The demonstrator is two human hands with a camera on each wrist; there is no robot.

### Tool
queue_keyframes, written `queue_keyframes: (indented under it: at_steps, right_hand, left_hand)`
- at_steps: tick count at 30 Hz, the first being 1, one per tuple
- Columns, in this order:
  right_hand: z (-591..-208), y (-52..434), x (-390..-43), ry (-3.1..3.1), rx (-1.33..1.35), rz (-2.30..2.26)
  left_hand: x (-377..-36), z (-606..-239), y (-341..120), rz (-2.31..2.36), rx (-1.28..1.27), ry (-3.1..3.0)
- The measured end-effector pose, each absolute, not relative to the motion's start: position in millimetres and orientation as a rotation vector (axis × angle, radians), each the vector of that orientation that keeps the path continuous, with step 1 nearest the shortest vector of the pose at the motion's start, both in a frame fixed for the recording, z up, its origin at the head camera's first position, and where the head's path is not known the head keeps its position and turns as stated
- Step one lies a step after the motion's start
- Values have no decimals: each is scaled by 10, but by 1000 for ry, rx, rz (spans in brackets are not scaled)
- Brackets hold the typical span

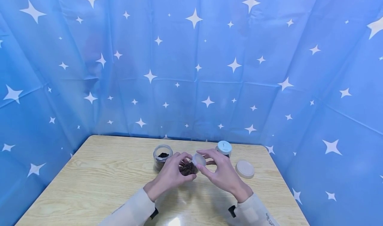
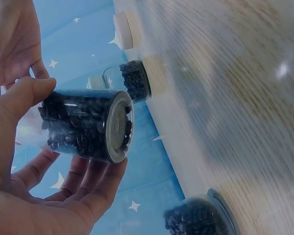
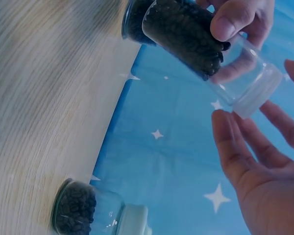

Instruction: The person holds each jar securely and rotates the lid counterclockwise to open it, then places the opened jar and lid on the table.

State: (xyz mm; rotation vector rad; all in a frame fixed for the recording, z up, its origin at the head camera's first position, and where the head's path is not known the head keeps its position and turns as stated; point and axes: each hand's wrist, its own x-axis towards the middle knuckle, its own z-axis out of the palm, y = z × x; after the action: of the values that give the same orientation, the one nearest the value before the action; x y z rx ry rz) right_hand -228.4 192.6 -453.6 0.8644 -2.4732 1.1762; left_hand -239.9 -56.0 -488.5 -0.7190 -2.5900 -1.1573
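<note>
My left hand point(image 1: 172, 174) grips a clear jar point(image 2: 83, 122) filled partway with dark bean-like pieces, its thumb on one side and fingers round the other. The jar is held tilted above the table, its translucent whitish lid point(image 3: 257, 95) towards the right hand. The fingers of my right hand point(image 1: 222, 171) curve around that lid. In the right wrist view, fingertips point(image 3: 223, 117) touch the lid's edge on one side, while another digit shows slightly apart on the other side.
Just left of the hands stands a lidless jar point(image 1: 158, 162) with dark pieces inside. Behind the right hand is another jar with a pale blue lid point(image 1: 224, 147). A loose whitish round lid point(image 1: 245, 169) lies to the right on the wooden table point(image 1: 89, 176). A starry blue curtain point(image 1: 179, 53) hangs behind.
</note>
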Motion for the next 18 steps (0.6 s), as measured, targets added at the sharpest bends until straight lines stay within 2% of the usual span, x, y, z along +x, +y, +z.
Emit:
queue_keyframes:
  at_steps: [11, 18]
  right_hand:
    - [-4516, 1921, -2279, -2498, 873, 1175]
    - [-4505, 1913, -2269, -2488, 891, 1188]
  left_hand:
    - [-2386, -4869, -610, -1177, -823, -2565]
    - [-2366, -4855, -627, -1184, -803, -2586]
